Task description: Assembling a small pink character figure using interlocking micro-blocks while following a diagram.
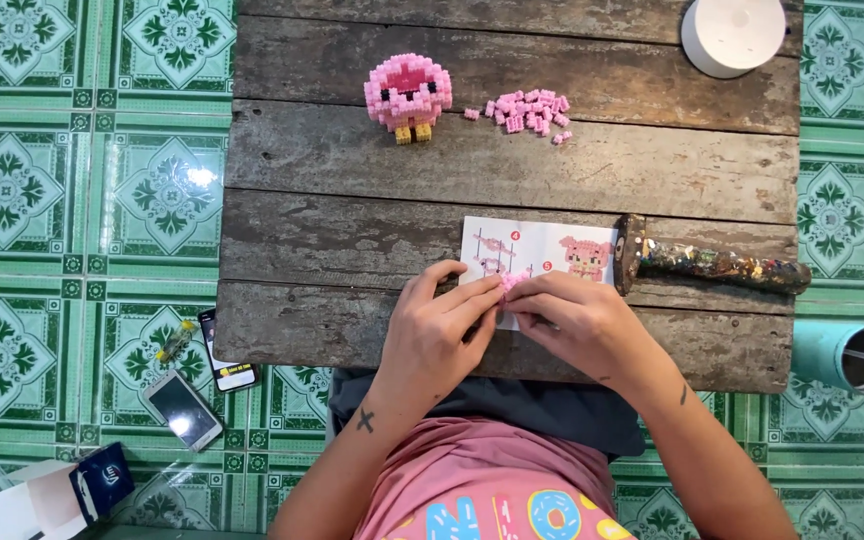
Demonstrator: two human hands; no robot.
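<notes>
My left hand (439, 325) and my right hand (575, 317) meet fingertip to fingertip over a small cluster of pink building bricks (512, 282), which both pinch. Beneath them lies an instruction sheet (537, 250) with pink figure drawings. At the far side of the wooden table (352, 170) stands a finished pink brick figure (408, 95) with yellow feet. A loose pile of pink bricks (530, 110) lies just to its right.
A paint-spattered hammer-like tool (712, 264) rests on the sheet's right edge. A white round container (732, 35) sits at the far right corner. On the tiled floor are two phones (202, 385), a small box (52, 490) and a teal tube (847, 357).
</notes>
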